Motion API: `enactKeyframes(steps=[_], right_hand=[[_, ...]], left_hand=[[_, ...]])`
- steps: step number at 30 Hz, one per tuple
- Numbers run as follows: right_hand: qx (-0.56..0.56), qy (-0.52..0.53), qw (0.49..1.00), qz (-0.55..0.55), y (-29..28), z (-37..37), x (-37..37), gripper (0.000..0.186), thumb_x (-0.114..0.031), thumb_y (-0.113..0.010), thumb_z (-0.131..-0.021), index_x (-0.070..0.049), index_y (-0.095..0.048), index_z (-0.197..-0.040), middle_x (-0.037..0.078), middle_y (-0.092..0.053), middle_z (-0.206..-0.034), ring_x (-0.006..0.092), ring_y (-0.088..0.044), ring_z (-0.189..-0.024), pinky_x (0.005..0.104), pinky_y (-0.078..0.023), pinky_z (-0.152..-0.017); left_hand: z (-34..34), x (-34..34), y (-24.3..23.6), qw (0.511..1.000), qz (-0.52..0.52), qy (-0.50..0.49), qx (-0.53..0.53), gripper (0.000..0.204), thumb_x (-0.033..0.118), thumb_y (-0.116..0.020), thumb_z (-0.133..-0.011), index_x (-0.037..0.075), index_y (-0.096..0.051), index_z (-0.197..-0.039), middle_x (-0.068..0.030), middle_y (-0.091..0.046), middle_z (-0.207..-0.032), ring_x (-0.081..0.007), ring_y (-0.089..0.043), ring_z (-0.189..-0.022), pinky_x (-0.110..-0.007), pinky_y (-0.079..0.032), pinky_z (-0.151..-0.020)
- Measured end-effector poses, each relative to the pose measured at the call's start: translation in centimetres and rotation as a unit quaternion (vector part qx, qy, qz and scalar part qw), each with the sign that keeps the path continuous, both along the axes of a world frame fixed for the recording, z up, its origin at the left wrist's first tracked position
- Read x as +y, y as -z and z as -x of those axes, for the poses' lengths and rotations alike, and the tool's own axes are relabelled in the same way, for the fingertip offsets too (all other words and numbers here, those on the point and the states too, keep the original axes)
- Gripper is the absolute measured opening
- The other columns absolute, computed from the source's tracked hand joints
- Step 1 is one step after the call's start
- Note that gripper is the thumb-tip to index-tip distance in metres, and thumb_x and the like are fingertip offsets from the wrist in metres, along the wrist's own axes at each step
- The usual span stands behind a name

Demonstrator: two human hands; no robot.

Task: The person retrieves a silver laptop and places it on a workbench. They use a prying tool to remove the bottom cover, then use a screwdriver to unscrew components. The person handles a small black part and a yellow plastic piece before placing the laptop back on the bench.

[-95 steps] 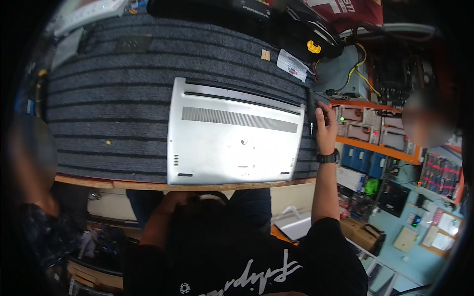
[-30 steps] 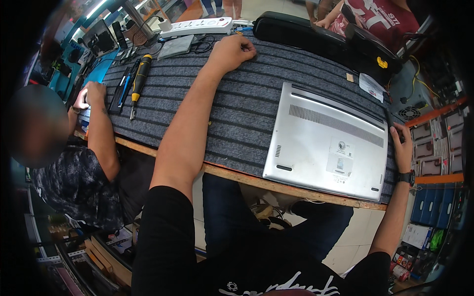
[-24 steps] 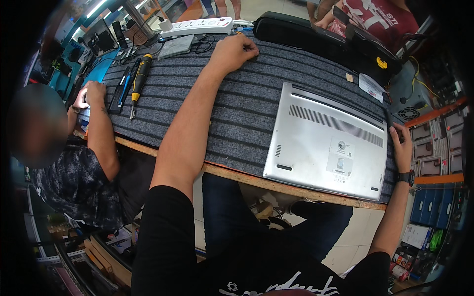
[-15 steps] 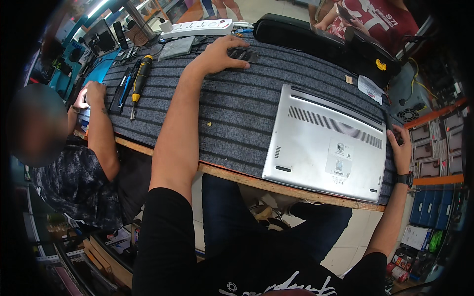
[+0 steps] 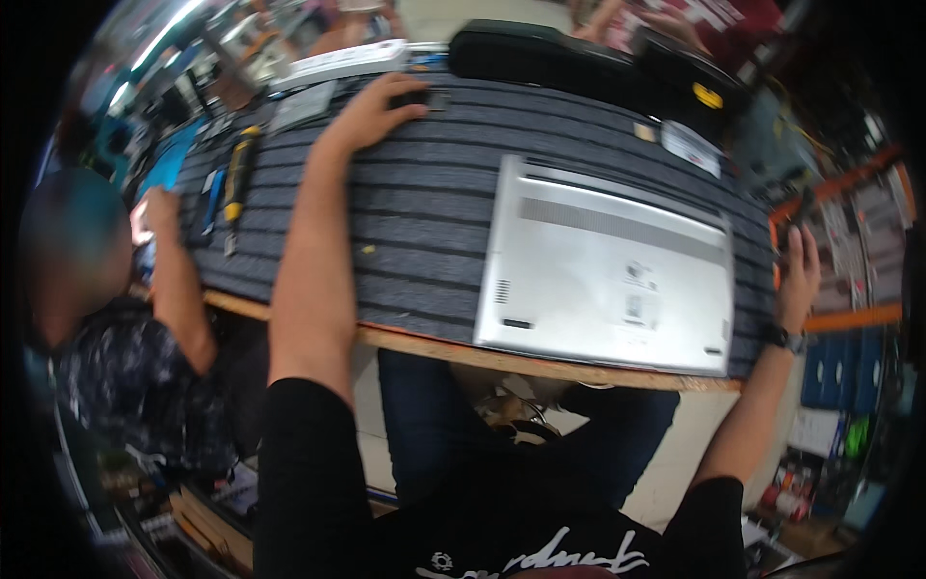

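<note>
My left hand [image 5: 371, 111] is at the far side of the mat, thumb and fingers curved around a small dark flat object [image 5: 439, 99] whose kind I cannot make out. To the right, a silver laptop [image 5: 608, 275] lies bottom side up near the front edge, its vent strip toward the far side. My right hand [image 5: 798, 280] is raised beyond the laptop's right side, not touching it. Its fingers are closed on a slim dark object [image 5: 803, 205], blurred by motion.
A yellow and black screwdriver [image 5: 239, 179] and a blue tool [image 5: 213, 201] lie at the left of the striped grey mat [image 5: 415, 212]. Behind stand a white power strip [image 5: 342, 61] and a long black case [image 5: 540, 56]. A co-worker [image 5: 145, 357] sits at left.
My right hand has moved outward and up from the laptop's right edge, carrying the slim dark object. My left hand stays by the small flat object. The whole view has shifted.
</note>
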State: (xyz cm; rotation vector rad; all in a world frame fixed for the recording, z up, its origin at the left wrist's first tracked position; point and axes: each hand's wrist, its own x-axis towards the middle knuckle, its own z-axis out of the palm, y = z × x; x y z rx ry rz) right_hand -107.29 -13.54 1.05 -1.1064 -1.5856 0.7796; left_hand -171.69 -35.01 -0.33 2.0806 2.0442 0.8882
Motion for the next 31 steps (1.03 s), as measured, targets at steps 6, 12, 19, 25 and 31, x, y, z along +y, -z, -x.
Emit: enactKeyframes(steps=[6, 12, 19, 25, 31], right_hand=[[0.103, -0.175, 0.977, -0.062, -4.7, 6.1, -4.1, 0.081, -0.016, -0.071, -0.097, -0.009, -0.021, -0.161, 0.015, -0.071, -0.116, 0.0156, -0.069, -0.101, 0.0275, -0.058, -0.080], [-0.037, -0.216, 0.967, -0.132, -7.4, 11.1, -3.1, 0.084, -0.009, -0.066, -0.099, -0.015, -0.012, -0.164, 0.018, -0.067, -0.125, 0.0224, -0.071, -0.107, 0.0312, -0.063, -0.080], [-0.007, -0.211, 0.977, -0.034, -7.3, 14.9, -5.2, 0.077, 0.005, -0.074, -0.090, -0.010, -0.033, -0.153, 0.002, -0.055, -0.093, 0.0068, -0.059, -0.083, 0.0188, -0.051, -0.074], [0.022, -0.282, 0.959, -0.013, -6.4, 16.8, -6.6, 0.078, 0.008, -0.072, -0.089, -0.009, -0.031, -0.153, 0.007, -0.064, -0.104, 0.0091, -0.063, -0.090, 0.0201, -0.052, -0.078], [0.022, -0.312, 0.948, -0.063, -4.3, 16.9, -4.9, 0.078, 0.008, -0.071, -0.091, -0.009, -0.028, -0.154, 0.011, -0.066, -0.109, 0.0109, -0.064, -0.093, 0.0217, -0.053, -0.081]], left_hand=[[-3.5, -1.3, -3.0, 0.996, -0.054, -0.059, 0.027, 0.056, 0.031, -0.077, -0.090, 0.004, -0.062, -0.137, -0.0160, -0.060, -0.141, -0.0291, -0.053, -0.134, -0.040, -0.038, -0.114], [-12.5, 0.8, -4.5, 0.997, -0.051, 0.051, -0.007, 0.034, 0.021, -0.073, -0.090, 0.000, -0.071, -0.116, -0.0134, -0.068, -0.117, -0.0275, -0.063, -0.114, -0.036, -0.045, -0.102], [-15.3, 0.4, -4.2, 0.989, 0.087, 0.100, -0.072, 0.030, 0.020, -0.073, -0.090, 0.001, -0.074, -0.113, -0.0098, -0.066, -0.107, -0.0219, -0.063, -0.104, -0.033, -0.047, -0.095], [-15.1, 0.7, -3.3, 0.986, 0.086, 0.116, -0.079, 0.030, 0.023, -0.073, -0.093, 0.002, -0.075, -0.114, -0.0064, -0.067, -0.100, -0.0180, -0.063, -0.093, -0.031, -0.051, -0.082], [-15.0, 0.9, -3.1, 0.987, 0.075, 0.124, -0.074, 0.031, 0.024, -0.075, -0.092, 0.002, -0.075, -0.115, -0.0068, -0.068, -0.102, -0.0183, -0.064, -0.093, -0.031, -0.052, -0.082]])
